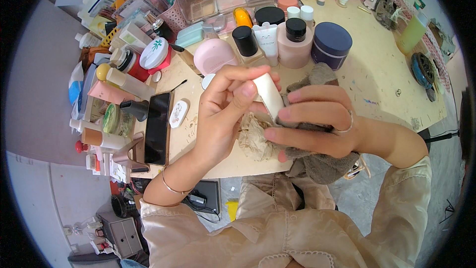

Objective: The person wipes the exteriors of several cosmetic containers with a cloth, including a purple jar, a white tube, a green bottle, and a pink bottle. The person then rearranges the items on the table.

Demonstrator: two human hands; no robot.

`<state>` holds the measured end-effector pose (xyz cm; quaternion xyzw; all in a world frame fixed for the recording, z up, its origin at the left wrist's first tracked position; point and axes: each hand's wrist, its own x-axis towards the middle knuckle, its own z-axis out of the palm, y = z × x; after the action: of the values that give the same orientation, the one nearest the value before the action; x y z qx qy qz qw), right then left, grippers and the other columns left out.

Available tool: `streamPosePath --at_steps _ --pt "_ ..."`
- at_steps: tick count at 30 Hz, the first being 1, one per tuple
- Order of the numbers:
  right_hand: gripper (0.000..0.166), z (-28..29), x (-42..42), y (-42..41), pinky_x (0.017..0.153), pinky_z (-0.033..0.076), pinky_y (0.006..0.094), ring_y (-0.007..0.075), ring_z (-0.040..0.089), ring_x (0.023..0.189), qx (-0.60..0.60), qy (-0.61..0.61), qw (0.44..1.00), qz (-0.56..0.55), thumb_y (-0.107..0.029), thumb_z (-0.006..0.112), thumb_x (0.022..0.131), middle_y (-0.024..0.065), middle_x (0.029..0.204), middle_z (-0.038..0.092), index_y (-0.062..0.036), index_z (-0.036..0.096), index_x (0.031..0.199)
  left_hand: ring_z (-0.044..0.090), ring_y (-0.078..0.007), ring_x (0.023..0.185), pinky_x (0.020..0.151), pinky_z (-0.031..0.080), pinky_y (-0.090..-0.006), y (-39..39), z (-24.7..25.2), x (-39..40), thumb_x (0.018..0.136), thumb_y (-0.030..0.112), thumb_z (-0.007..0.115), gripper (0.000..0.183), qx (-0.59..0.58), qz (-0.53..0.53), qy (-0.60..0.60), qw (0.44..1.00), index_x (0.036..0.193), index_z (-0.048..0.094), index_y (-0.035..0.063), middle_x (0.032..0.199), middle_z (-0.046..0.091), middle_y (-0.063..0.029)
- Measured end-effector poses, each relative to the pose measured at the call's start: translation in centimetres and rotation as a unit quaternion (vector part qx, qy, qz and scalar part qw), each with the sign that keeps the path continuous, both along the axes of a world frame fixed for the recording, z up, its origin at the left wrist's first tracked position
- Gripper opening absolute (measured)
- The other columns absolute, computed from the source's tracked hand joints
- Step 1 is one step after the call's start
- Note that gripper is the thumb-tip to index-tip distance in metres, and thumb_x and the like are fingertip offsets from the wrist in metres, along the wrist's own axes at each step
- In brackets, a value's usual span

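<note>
Near the middle of the view, my left hand (pixel 227 108) grips a small white object (pixel 268 95), perhaps a cap or small container, between thumb and fingers. My right hand (pixel 319 119) holds a grey-brown cloth (pixel 323 163) against that object's lower end; the cloth hangs over the table's front edge. Below the hands a crumpled beige paper or tissue (pixel 256 141) lies on the table. Just beyond my fingers stand a round pink case (pixel 215 56), a black-capped bottle (pixel 245 42), a white squeeze tube (pixel 267 41) and a pink bottle with a black cap (pixel 295 46).
A phone (pixel 158 128) and a small white case (pixel 179 113) lie at the left, beside crowded bottles and jars. A dark blue jar (pixel 331 46) stands behind the right hand. Clear cosmetic drawers (pixel 227 0) line the back. A yellow-green bottle (pixel 412 31) stands at the far right.
</note>
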<state>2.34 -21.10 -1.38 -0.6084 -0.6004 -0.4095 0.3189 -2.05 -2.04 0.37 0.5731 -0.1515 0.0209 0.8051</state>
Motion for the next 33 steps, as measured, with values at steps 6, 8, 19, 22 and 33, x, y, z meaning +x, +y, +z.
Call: streamPosePath --at_steps 6,8,19,22,33 --pt "0.064 1.1 -0.1 0.2 0.087 0.047 0.032 0.0248 0.051 0.104 -0.066 0.053 0.996 -0.026 -0.038 0.076 0.061 0.0061 0.121 0.051 -0.0093 0.064 0.116 0.057 -0.0096 0.097 0.079 0.046 -0.0229 1.5 -1.6 0.9 0.093 0.011 0.06 0.013 0.005 -0.065 -0.103 0.993 0.102 0.054 0.0042 0.106 0.059 -0.0077" --pt "0.063 1.1 -0.1 0.4 0.087 0.047 0.0318 0.0244 0.051 0.105 -0.073 0.041 0.996 -0.034 -0.038 0.076 0.061 0.0058 0.122 0.051 -0.0097 0.064 0.116 0.058 -0.011 0.097 0.078 0.048 -0.0234 1.8 -2.0 0.9 0.094 0.012 0.058 0.012 0.008 -0.047 -0.095 0.994 0.102 0.053 0.0046 0.109 0.059 -0.0091" --pt "0.037 -0.1 0.2 0.0 0.082 0.049 0.0281 0.0219 0.054 0.099 0.002 -0.03 0.999 -0.015 -0.015 0.073 0.067 0.0031 0.114 0.055 -0.0134 0.069 0.104 0.062 -0.0169 0.1 0.073 0.054 -0.026 0.7 -0.4 0.1 0.099 0.013 0.048 0.021 0.021 -0.029 -0.072 0.997 0.118 0.048 0.0042 0.115 0.06 -0.0171" --pt "0.045 0.5 -0.1 -0.1 0.086 0.049 0.0301 0.0225 0.054 0.101 -0.022 0.015 0.999 -0.041 -0.016 0.072 0.064 0.0042 0.119 0.054 -0.0106 0.067 0.109 0.061 -0.014 0.098 0.073 0.053 -0.0247 0.5 -0.3 0.0 0.098 0.012 0.05 0.023 0.026 -0.017 -0.061 0.998 0.119 0.048 0.0041 0.115 0.06 -0.0149" --pt "0.05 0.3 0.0 0.2 0.085 0.05 0.0308 0.0226 0.055 0.101 -0.03 -0.015 0.999 -0.037 -0.017 0.071 0.061 0.0033 0.119 0.055 -0.0119 0.066 0.11 0.059 -0.0084 0.086 0.069 0.05 -0.0234 0.6 -0.4 0.3 0.093 0.014 0.061 0.021 -0.002 0.018 -0.032 0.999 0.11 0.052 0.004 0.1 0.06 -0.0054"
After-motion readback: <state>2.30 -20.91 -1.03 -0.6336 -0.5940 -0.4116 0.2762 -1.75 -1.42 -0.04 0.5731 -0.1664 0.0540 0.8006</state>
